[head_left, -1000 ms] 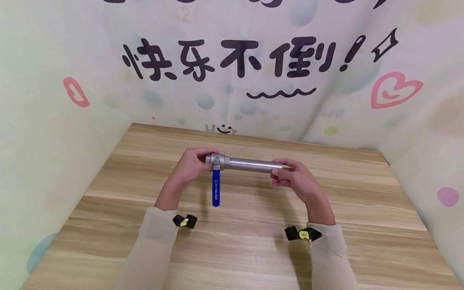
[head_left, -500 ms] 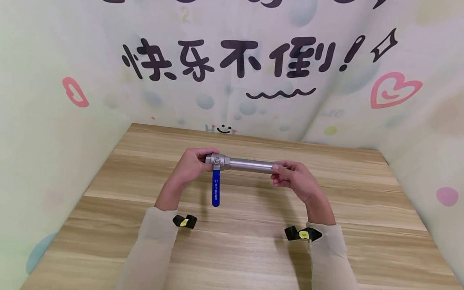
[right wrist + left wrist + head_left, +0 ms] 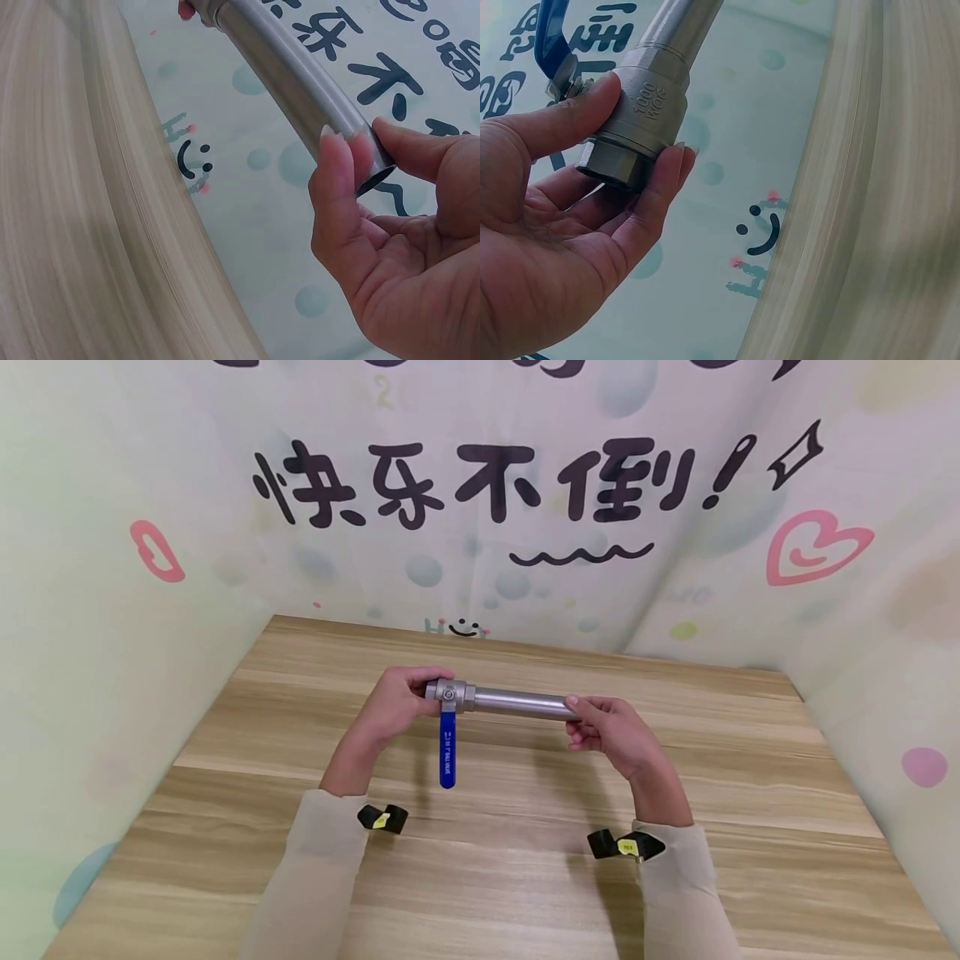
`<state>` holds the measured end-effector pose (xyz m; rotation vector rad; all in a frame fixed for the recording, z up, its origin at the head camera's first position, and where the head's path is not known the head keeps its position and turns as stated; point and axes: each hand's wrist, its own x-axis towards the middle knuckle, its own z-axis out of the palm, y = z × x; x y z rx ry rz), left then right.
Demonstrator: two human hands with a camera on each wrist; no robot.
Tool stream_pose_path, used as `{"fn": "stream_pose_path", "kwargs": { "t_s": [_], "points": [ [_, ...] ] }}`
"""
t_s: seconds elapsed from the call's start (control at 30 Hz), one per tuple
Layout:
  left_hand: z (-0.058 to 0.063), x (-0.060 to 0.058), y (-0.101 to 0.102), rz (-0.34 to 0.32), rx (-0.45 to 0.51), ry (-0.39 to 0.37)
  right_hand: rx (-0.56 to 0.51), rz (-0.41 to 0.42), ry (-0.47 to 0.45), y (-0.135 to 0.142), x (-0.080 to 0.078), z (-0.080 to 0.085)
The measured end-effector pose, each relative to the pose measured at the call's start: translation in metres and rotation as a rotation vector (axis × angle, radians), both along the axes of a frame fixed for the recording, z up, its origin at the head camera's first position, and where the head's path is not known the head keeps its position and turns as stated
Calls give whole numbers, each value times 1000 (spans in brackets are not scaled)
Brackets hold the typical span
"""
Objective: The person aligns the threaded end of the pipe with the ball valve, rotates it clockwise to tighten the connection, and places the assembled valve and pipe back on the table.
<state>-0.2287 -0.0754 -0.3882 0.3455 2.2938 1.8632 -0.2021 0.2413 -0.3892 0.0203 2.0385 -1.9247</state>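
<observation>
A metal ball valve (image 3: 451, 692) with a blue lever handle (image 3: 447, 752) is held above the table, its handle pointing toward me. From its right side runs a straight metal pipe (image 3: 517, 702), joined to the valve body. My left hand (image 3: 390, 706) grips the valve body, thumb on one side and fingers on the other; in the left wrist view the hex end (image 3: 615, 163) shows between them. My right hand (image 3: 618, 731) pinches the pipe's free end between thumb and fingers. That open pipe end (image 3: 375, 178) shows in the right wrist view.
The wood-grain table (image 3: 480, 877) lies below both hands. Behind it hangs a pale printed cloth (image 3: 480, 585) with black writing, and similar walls stand left and right. Black wrist devices (image 3: 626, 844) sit on both sleeves.
My right thumb has shifted on the pipe's end, and the right fingers have changed their hold a little. The valve, its handle and my left hand stay in place.
</observation>
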Motion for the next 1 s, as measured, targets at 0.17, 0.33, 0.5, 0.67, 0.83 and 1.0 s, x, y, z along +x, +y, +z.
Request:
{"fn": "stream_pose_path", "kwargs": {
  "t_s": [0.17, 0.33, 0.5, 0.67, 0.83, 1.0],
  "points": [
    [-1, 0, 0, 2, 2, -18, 12, -5, -5, -1, 1, 0],
    [-3, -1, 1, 7, 3, -14, 18, -12, -10, -1, 1, 0],
    [-4, -2, 2, 12, -3, -3, 31, -24, -21, -1, 1, 0],
    [-6, -2, 2, 9, -10, -22, 29, -28, -40, -1, 0, -1],
    [-11, -3, -1, -2, -29, -55, 53, 38, -46, 0, -2, -6],
    [-13, -5, -2, -10, -71, -33, 324, 124, 79, 6, -7, -6]
  ]
}}
